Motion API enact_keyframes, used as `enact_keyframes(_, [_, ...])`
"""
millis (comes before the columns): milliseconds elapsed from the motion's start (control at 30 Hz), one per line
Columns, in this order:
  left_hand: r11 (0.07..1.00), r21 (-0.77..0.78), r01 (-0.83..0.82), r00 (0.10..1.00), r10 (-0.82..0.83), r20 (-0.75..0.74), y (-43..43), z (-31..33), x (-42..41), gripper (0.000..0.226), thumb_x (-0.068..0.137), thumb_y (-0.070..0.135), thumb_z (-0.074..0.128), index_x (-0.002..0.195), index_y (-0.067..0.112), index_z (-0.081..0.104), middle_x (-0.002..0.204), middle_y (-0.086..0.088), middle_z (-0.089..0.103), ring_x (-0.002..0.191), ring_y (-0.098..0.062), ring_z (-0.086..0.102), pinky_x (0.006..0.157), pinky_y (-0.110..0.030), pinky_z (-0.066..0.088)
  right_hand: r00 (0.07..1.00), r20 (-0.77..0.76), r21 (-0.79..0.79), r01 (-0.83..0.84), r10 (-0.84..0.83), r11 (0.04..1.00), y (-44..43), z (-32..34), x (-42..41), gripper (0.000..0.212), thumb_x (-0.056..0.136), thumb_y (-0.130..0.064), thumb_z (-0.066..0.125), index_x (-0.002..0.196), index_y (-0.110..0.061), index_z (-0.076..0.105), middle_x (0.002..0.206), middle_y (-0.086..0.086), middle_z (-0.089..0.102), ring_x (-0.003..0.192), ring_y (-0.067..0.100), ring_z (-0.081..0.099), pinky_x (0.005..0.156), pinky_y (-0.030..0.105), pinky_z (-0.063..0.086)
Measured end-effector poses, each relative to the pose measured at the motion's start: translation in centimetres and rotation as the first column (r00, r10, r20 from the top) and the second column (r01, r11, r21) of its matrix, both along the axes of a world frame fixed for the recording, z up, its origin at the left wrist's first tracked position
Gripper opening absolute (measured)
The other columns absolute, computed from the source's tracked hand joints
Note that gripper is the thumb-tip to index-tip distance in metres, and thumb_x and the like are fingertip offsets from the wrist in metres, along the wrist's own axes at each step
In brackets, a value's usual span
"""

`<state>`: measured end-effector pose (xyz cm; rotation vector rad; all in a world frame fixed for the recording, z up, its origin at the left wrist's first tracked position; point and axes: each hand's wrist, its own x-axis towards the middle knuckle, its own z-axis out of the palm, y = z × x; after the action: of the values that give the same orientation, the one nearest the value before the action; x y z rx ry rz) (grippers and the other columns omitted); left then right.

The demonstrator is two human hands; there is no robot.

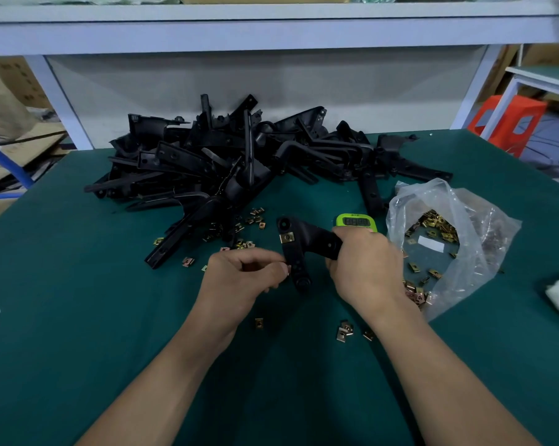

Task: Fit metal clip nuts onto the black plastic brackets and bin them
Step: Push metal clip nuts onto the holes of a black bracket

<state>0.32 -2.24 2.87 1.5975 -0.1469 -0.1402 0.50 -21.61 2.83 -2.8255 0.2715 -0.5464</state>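
Black plastic bracket (pixel 299 252) was held just above the green worktop (pixel 78 317), one arm gripped by the right hand (pixel 365 265). The left hand (pixel 246 275), fingers curled, pinched its left edge below a fitted clip nut (pixel 287 237).

1 bracket (pixel 305 244) apart w/ 1 nut (pixel 287 237) on it. Pile (pixel 207 156) of brackets: too tangled to count. 1 timer (pixel 355 221), 1 bag (pixel 484 226). Loose nuts (pixel 259 323): dozens.

Head-worn wide-angle view, looking forward-down, close over green table (pixel 78 284); single view.
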Motion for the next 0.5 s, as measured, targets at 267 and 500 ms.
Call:
enact_keyframes(267, [0.984, -0.151, -0.09, 0.986, 0.067, -0.152, -0.7, -0.1, -0.6, 0.015, 0.083, 0.004, 0.078, 0.079, 0.017, 0.083, 0.069, -0.005, 0.073, 0.059, -0.009, 0.063, 0.055, -0.016, 0.05, 0.998, -0.018, -0.044, 0.059, -0.059, 0.997, 0.5, 0.1, -0.4, 0.019, 0.084, -0.008, 0.063, 0.085, -0.027, 0.064, 0.059, -0.011, 0.036, 0.061, 0.022, 0.045, 0.057, 0.029, 0.031])
enact_keyframes(500, [0.988, -0.042, -0.151, 0.988, 0.149, -0.049, -1.0, -0.4, -1.0, 0.019, 0.084, 0.008, 0.081, 0.088, 0.027, 0.082, 0.07, -0.005, 0.075, 0.06, -0.009, 0.063, 0.056, -0.018, 0.05, 0.999, -0.02, -0.083, 0.045, -0.046, 0.996, 1.0, 0.0, -0.7, 0.02, 0.086, -0.008, 0.059, 0.082, -0.027, 0.055, 0.064, -0.006, 0.046, 0.064, 0.025, 0.052, 0.055, 0.03, 0.028])
